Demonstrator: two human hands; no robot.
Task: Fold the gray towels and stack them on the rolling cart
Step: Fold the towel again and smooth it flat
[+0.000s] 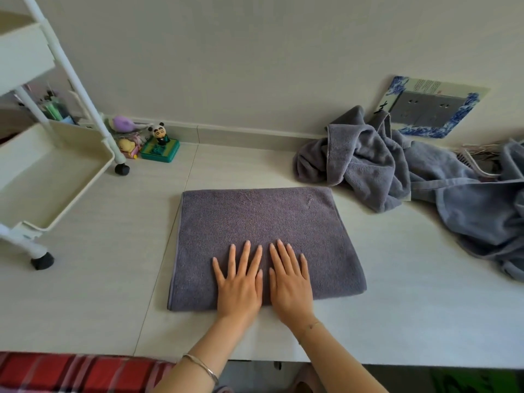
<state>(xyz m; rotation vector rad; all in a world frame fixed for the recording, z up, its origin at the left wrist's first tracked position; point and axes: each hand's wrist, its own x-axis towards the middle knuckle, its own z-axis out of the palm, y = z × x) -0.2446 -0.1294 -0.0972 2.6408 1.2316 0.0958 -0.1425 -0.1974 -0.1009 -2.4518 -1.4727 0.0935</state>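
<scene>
Hands: left hand, right hand flat on folded towel | pale surface, perhaps tiled | plain wall

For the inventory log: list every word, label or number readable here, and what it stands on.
No text can be quoted.
The blue-patterned card: small print columns, too blurred.
Same card's left edge: one black brush character, partly behind the crumpled towels, illegible.
The panda figure's green base: marks too small.
</scene>
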